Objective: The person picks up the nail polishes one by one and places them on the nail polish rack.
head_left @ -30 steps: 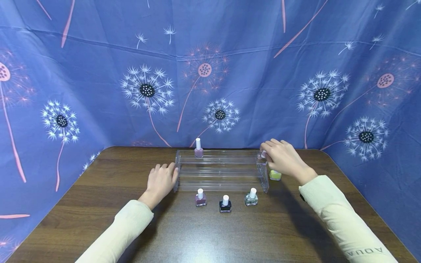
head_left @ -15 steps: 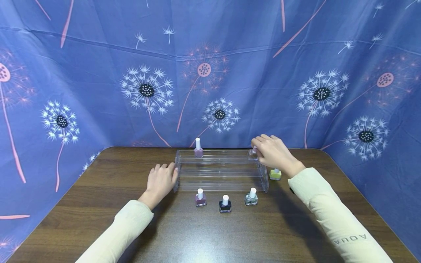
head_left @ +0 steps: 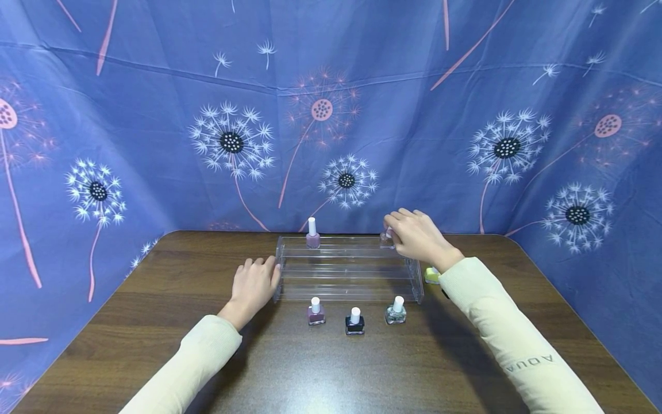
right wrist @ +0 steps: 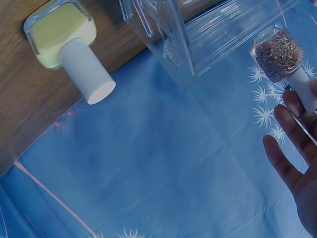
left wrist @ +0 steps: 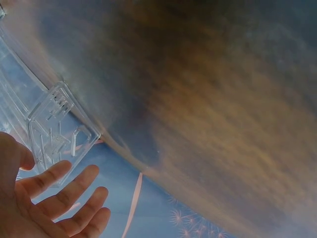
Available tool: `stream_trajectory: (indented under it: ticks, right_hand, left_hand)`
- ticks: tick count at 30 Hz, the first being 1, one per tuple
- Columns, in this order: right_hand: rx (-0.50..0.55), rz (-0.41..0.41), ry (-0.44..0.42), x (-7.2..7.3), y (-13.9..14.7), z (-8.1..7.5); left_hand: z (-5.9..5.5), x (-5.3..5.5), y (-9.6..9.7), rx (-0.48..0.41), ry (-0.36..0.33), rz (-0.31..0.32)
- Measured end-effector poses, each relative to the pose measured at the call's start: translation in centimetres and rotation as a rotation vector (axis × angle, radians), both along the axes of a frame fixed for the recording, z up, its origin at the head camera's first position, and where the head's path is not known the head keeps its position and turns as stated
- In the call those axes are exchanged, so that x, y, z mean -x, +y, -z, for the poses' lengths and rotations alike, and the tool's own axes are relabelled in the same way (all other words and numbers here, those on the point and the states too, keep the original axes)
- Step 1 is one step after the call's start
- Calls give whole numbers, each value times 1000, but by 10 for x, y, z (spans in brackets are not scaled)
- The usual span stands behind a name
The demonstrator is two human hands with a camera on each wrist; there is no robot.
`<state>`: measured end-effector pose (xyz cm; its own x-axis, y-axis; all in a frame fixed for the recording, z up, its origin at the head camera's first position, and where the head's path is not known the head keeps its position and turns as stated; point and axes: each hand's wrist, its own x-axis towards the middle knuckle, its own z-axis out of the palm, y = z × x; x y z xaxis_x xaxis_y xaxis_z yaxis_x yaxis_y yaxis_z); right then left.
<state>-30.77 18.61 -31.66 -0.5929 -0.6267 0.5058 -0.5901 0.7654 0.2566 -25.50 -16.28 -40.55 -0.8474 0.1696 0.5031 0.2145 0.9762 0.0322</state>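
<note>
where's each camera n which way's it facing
Head: worn on the head, facing forward and down over the clear plastic tiered rack; left hand and right hand show.
Left wrist: on that wrist, facing the rack's end; left hand shows.
Right wrist: on that wrist, facing a square, white-capped, glittery glass bottle; right hand shows.
Head and right wrist share the yellow glass bottle.

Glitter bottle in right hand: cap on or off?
On: in the right wrist view, the white cap joins straight onto the glitter bottle held by the right hand.
</note>
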Motion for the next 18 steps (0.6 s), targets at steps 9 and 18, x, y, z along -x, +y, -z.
stream_trajectory:
  ticks: [9,18]
  right_hand:
    - [-15,-6,-10,8,-10,1]
    - [-11,-13,-47,13,-20,5]
  left_hand:
    - [1,1,0,-3,7,1]
    - [2,0,0,-6,21,5]
